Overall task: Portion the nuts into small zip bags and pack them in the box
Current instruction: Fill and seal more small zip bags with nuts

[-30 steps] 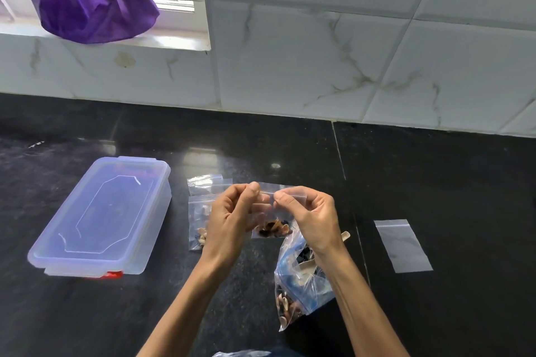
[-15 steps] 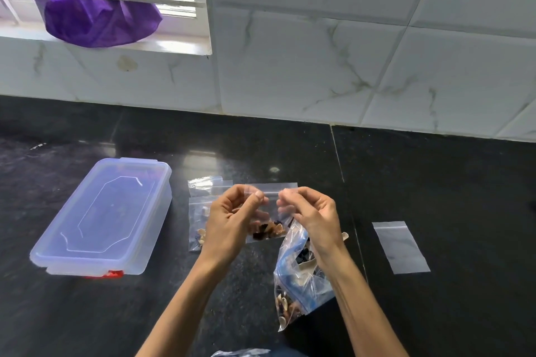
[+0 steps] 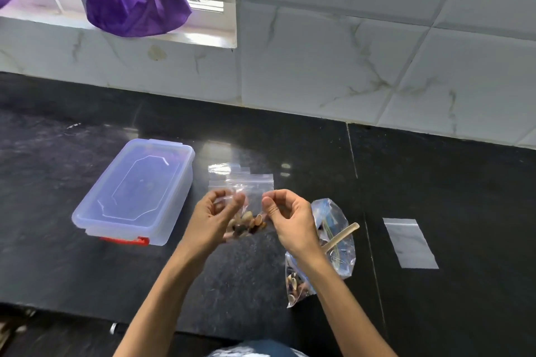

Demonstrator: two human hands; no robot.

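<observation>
A purple cloth (image 3: pixel 130 6) hangs over a rail at the window, far left. Below it, on the black surface (image 3: pixel 464 197), a clear plastic box (image 3: pixel 136 191) sits with its lid on and a red clasp at its near end. Just right of the box, the left hand (image 3: pixel 214 217) and the right hand (image 3: pixel 287 220) are raised side by side, each with fingers curled, pinching a side of a small zip bag (image 3: pixel 252 200) between them; the bag holds nuts (image 3: pixel 246 223) gathered at its bottom. Behind this bag, other small bags (image 3: pixel 223 169) lie on the surface, partly hidden. Under the right wrist rests a large clear bag (image 3: pixel 333 246) with more nuts in its near corner and a wooden spoon handle (image 3: pixel 343 233) sticking out. Well to the right, an empty zip bag (image 3: pixel 409 242) lies flat.
</observation>
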